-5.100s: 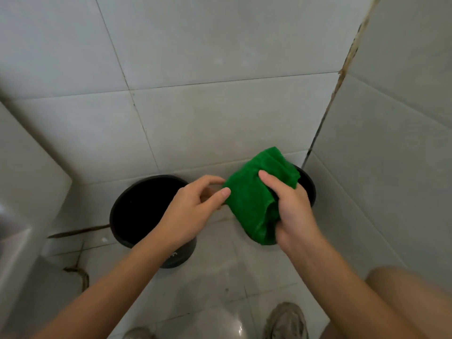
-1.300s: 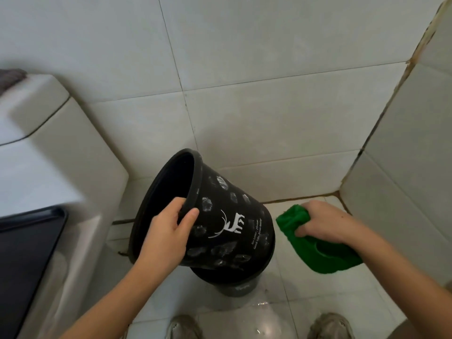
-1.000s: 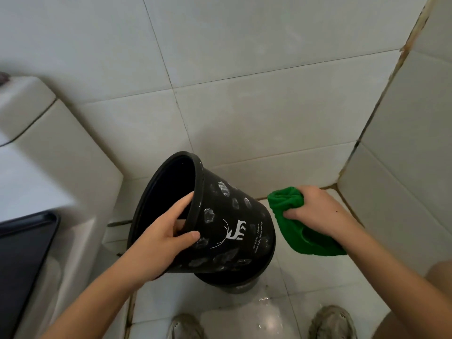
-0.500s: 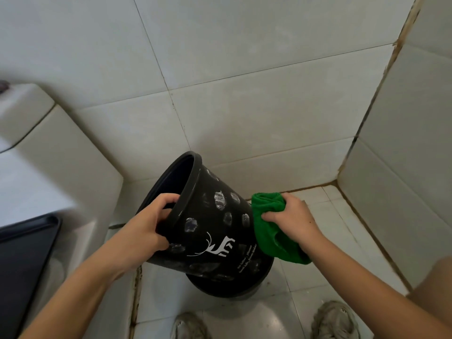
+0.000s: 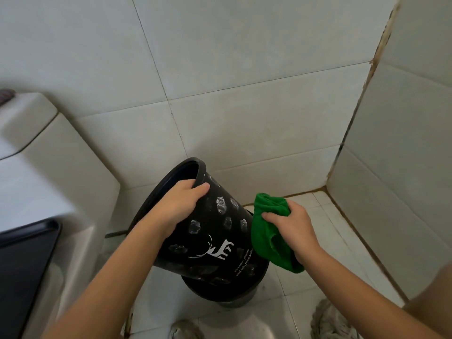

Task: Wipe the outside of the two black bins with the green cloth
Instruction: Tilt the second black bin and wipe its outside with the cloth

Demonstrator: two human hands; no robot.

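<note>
A black bin [image 5: 215, 243] with a white deer print and pale smudges is tilted, its mouth turned up and to the left. My left hand [image 5: 177, 207] grips its rim, thumb on the outside wall. Below it stands a second black bin [image 5: 227, 291], mostly hidden by the first. My right hand [image 5: 292, 227] holds the bunched green cloth [image 5: 266, 238] against the tilted bin's right side.
A white toilet tank [image 5: 49, 167] with a dark seat lid [image 5: 22, 265] fills the left. Tiled walls meet in a corner [image 5: 327, 184] at the right. Wet floor tiles and my two shoes [image 5: 330, 319] lie at the bottom edge.
My left hand lifted and tilted one bin above the other. My right hand brought the cloth from the floor side onto the bin's right wall and slid it slightly down.
</note>
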